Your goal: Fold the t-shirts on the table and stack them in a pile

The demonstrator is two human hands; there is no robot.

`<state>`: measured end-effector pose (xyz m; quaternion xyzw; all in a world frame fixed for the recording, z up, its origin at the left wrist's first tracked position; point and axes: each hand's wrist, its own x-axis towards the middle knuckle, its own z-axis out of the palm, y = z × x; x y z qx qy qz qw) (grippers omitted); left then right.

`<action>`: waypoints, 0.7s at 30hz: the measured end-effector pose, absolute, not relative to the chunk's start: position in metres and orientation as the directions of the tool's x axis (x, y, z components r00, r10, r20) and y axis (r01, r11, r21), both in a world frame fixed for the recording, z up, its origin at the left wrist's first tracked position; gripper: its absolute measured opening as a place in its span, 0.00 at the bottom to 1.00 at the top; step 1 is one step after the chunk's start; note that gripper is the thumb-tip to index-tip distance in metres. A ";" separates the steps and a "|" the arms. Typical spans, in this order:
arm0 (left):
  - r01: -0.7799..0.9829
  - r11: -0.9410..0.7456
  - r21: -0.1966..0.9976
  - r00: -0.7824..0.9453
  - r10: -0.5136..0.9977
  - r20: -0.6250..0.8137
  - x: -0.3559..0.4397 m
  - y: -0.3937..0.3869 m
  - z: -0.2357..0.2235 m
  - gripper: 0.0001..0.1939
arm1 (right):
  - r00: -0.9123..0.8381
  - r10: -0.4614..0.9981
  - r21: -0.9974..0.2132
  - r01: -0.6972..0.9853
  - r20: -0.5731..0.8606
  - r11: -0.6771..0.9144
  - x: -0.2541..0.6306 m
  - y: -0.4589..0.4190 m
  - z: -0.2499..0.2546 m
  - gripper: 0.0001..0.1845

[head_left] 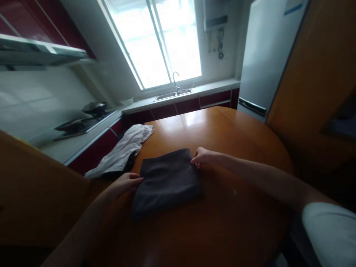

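Note:
A dark grey piece of folded cloth [168, 180], probably a garment though its kind does not show, lies on the wooden table [239, 148] in front of me. At its left edge my left hand [129, 181] pinches the fabric between thumb and fingers. On the opposite side, near the far right corner, my right hand [200, 156] grips the edge with its fingers closed. The cloth is roughly rectangular, with its near edge hanging free of both hands. The fingertips are partly hidden by the fabric.
White and dark clothes [125, 148] lie heaped at the table's left edge. Beyond the table are a counter with a sink [174, 94] and faucet, a stove with pans [73, 126] at left, and a refrigerator [269, 52] at right.

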<state>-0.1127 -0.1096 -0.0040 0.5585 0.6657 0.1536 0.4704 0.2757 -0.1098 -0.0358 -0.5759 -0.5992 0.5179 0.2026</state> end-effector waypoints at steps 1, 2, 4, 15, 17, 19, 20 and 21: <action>0.600 0.320 0.733 0.085 0.886 -0.456 -0.103 -0.106 -0.004 0.27 | -0.240 0.906 -0.852 0.483 -0.349 -0.200 0.287 -0.106 -0.035 0.12; 0.599 0.310 0.738 0.106 0.883 -0.457 -0.091 -0.102 -0.005 0.26 | -0.226 0.910 -0.850 0.486 -0.347 -0.203 0.300 -0.102 -0.033 0.11; 0.591 0.282 0.756 0.149 0.883 -0.446 -0.061 -0.092 -0.008 0.26 | -0.209 0.914 -0.838 0.507 -0.347 -0.202 0.334 -0.095 -0.031 0.10; 0.481 0.175 0.859 0.299 0.888 -0.349 0.174 -0.007 -0.025 0.17 | 0.100 0.906 -0.666 0.646 -0.411 -0.373 0.549 -0.069 -0.011 0.14; 0.462 0.178 0.869 0.308 0.886 -0.346 0.213 0.006 -0.026 0.16 | 0.176 0.893 -0.618 0.667 -0.413 -0.417 0.579 -0.061 -0.007 0.12; 0.445 0.177 0.878 0.319 0.885 -0.340 0.247 0.018 -0.028 0.16 | 0.261 0.878 -0.562 0.686 -0.402 -0.462 0.603 -0.050 -0.004 0.11; 0.435 0.176 0.883 0.323 0.885 -0.336 0.262 0.024 -0.030 0.15 | 0.306 0.868 -0.530 0.696 -0.391 -0.485 0.614 -0.044 -0.003 0.11; 0.424 0.176 0.889 0.327 0.885 -0.331 0.276 0.030 -0.032 0.15 | 0.353 0.857 -0.495 0.705 -0.377 -0.508 0.623 -0.037 -0.003 0.11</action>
